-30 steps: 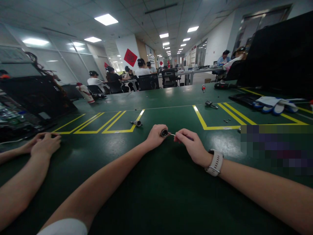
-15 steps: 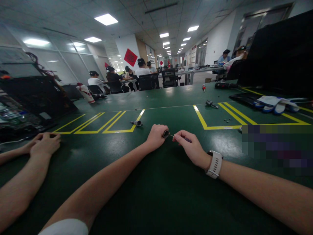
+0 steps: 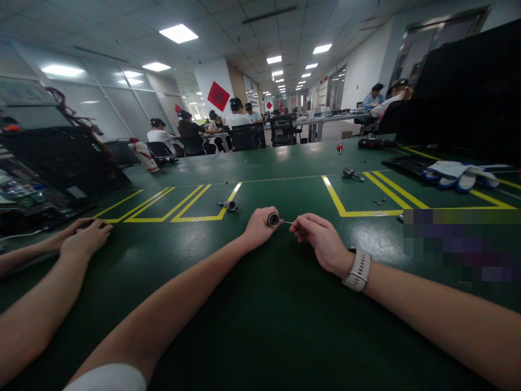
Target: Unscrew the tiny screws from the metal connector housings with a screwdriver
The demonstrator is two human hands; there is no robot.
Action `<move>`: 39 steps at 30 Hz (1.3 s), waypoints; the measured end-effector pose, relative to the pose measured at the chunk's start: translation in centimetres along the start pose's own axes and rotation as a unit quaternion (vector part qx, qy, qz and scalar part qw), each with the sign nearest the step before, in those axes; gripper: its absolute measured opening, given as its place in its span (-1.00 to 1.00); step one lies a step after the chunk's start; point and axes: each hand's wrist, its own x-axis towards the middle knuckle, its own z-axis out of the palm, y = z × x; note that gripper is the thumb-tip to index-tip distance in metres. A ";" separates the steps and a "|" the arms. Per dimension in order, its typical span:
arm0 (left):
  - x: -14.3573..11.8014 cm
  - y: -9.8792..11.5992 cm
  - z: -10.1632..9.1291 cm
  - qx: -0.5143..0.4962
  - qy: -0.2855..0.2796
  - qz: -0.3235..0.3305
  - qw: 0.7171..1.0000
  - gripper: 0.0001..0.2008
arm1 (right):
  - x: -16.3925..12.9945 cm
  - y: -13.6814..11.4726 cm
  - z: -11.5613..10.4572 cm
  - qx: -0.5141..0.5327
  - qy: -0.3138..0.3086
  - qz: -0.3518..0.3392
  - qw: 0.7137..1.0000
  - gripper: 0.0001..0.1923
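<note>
My left hand [image 3: 259,225] is closed around a dark cylindrical metal part [image 3: 273,220], whose round open end faces me. Most of that part is hidden inside my fist. My right hand [image 3: 316,236], with a pale watch [image 3: 358,270] on its wrist, pinches a slim screwdriver [image 3: 286,222]. Its thin metal shaft points left and reaches the side of the part at my left fingers; whether the tip is seated in a screw cannot be made out. My right fingers hide the handle. Left of my hands, a similar metal part [image 3: 230,206] lies on the green tabletop [image 3: 280,304].
Another metal part with a shaft [image 3: 352,174] lies near small dark pieces [image 3: 379,202]. At the right are gloves [image 3: 459,175]; farther back, a power drill [image 3: 374,143] and a red-tipped tool [image 3: 340,147]. A neighbour's hands [image 3: 83,239] rest at the left. Yellow tape [image 3: 372,212] marks the table.
The metal part has turned so its open end faces me more. My right hand has rolled, and the screwdriver's handle no longer shows. The neighbour's hands have shifted slightly right.
</note>
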 end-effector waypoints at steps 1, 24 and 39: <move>0.0 0.0 0.0 0.022 -0.001 -0.001 1.000 -0.83 | -0.1 0.0 0.1 -0.028 0.000 -0.011 1.000 -0.81; -0.1 0.3 0.0 0.100 0.000 0.030 0.995 -0.88 | 0.0 0.4 -0.1 -0.036 -0.020 0.003 0.999 -0.80; 0.0 0.1 0.0 0.051 0.001 0.009 0.999 -0.81 | -0.1 0.3 -0.1 -0.024 -0.022 0.004 0.999 -0.81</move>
